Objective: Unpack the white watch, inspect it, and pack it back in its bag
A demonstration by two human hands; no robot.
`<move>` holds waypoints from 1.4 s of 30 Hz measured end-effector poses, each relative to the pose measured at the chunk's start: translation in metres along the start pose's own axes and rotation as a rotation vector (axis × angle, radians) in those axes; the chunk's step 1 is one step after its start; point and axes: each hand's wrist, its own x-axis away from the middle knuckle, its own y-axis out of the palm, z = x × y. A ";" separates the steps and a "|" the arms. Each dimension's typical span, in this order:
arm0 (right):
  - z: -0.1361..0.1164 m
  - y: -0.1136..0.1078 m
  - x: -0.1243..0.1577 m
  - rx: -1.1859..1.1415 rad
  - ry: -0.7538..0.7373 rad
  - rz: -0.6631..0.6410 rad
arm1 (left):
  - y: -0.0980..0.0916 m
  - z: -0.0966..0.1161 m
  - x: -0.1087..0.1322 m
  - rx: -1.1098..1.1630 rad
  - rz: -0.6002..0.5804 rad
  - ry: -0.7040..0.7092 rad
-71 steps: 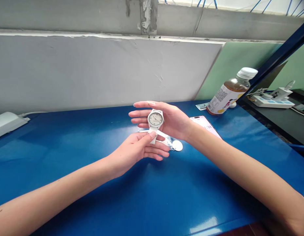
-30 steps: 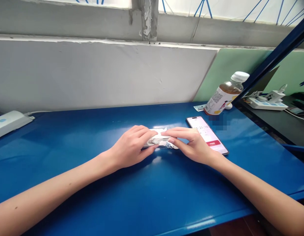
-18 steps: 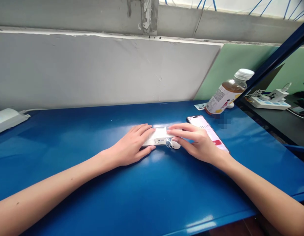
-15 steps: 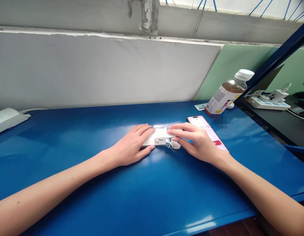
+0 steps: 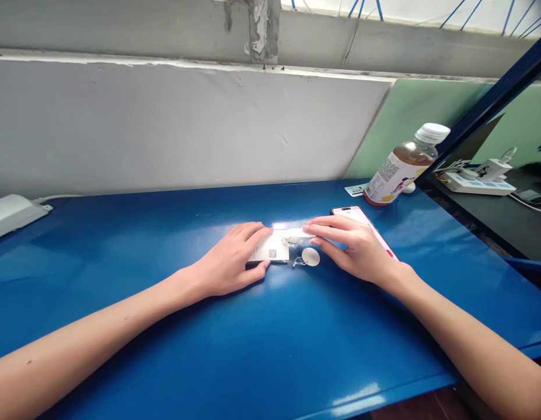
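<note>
On the blue desk (image 5: 235, 350), left hand (image 5: 230, 259) grips a white card (image 5: 270, 252), right hand (image 5: 351, 248) a white strip (image 5: 296, 232)

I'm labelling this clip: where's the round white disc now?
In the head view, the round white disc is just right of and below centre, beside the right hand and right of the white card under the left hand.

you are indoors, office or dormitory unclear: glossy blue desk (image 5: 270, 350), scuffed grey-white wall (image 5: 165, 122), slanting dark-blue metal post (image 5: 498, 99), white plastic power strip (image 5: 465, 183) with plugged-in white charger (image 5: 493, 170).
</note>
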 end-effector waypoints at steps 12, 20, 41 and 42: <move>0.003 0.004 0.001 -0.010 0.040 -0.095 | -0.001 0.000 -0.001 -0.026 -0.031 0.001; 0.005 0.005 0.002 0.000 0.056 -0.141 | -0.001 0.000 -0.001 -0.026 -0.031 0.000; 0.006 0.007 0.003 0.027 0.042 -0.164 | 0.000 0.000 0.001 -0.086 -0.032 0.016; 0.006 0.007 0.003 0.032 0.043 -0.168 | 0.000 0.000 0.001 -0.087 -0.031 0.019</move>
